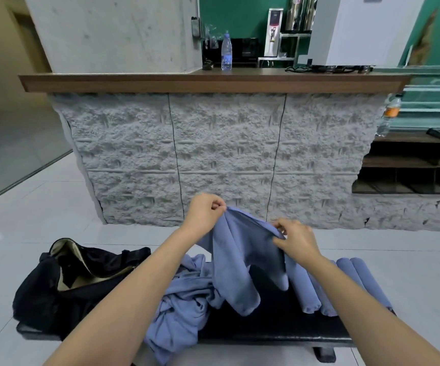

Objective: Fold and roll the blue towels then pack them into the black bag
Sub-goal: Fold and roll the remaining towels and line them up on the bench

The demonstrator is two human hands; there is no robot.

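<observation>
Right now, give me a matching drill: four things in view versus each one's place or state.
1 black bag
2 rolled towels
3 held towel
4 water bottle

A on the counter
B bench, right end, side by side
C lifted, pinched by left hand and right hand
D bench, left end, open

Pairs: 1-D, 2-B, 3-C, 4-A

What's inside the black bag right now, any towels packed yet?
The black bag gapes open, showing pale lining and dark folds; no blue towel shows inside. Its bottom is hidden by its own sagging sides. The rolled towels lie on the bench.
</observation>
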